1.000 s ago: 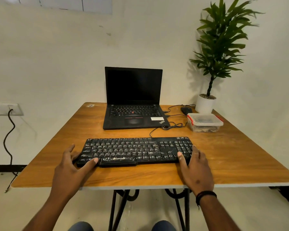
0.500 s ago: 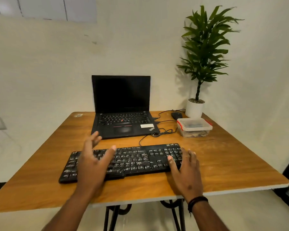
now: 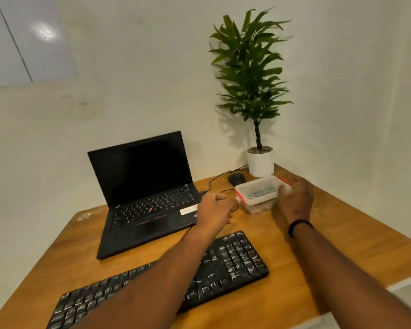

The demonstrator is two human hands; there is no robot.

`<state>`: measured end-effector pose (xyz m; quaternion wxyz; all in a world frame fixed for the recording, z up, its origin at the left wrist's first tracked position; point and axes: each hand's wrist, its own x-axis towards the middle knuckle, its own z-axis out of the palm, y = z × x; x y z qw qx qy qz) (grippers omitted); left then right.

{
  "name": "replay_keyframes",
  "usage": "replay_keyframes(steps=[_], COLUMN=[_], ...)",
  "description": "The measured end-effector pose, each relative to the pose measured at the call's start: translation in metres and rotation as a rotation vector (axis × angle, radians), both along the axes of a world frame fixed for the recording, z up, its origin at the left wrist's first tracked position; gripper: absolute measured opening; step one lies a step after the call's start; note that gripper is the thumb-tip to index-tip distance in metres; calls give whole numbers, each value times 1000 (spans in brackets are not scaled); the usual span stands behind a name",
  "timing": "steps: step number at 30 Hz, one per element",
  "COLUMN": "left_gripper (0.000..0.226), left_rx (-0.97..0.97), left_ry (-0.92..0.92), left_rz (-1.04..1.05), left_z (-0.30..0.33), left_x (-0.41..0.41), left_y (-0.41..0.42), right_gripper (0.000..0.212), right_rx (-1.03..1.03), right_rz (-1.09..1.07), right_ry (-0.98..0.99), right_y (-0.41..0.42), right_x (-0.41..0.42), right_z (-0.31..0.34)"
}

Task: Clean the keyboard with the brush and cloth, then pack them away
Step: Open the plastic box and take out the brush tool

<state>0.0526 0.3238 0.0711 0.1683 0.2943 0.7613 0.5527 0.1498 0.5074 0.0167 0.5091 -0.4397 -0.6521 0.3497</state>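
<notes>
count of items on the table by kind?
Laptop: 1
Keyboard: 1
Mouse: 1
Lidded plastic box: 1
Potted plant: 1
Total: 5

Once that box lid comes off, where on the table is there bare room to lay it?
Bare wood lies right of the keyboard, from the plastic box to the table edge. A narrower strip runs between laptop and keyboard. It is crowded behind the box: mouse, cables, plant pot.
</notes>
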Motion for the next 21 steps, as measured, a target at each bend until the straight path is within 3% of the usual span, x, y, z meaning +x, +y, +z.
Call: replay_keyframes(steps=[3, 10, 12, 17, 21], left_gripper=[23, 45, 38, 14, 15], left_rx=[-55, -117, -110, -114, -97], left_ry=[7, 6, 2, -51, -191], left_rz=[5, 231, 260, 303, 295], left_z=[-10, -34, -32, -33, -35], left_x=[3, -28, -29, -28, -30], left_y=[37, 109, 114, 113, 107], right_gripper=[32, 24, 21, 22, 22], right_rx=[-145, -329, -371, -380, -369], right_rz=[-23, 49, 50, 39, 50], right_ry=[112, 234, 294, 274, 253], right_y=[32, 72, 78, 77, 75], right_x=[-1, -5, -5, -3, -3], right_z=[-5, -14, -14, -14, -13])
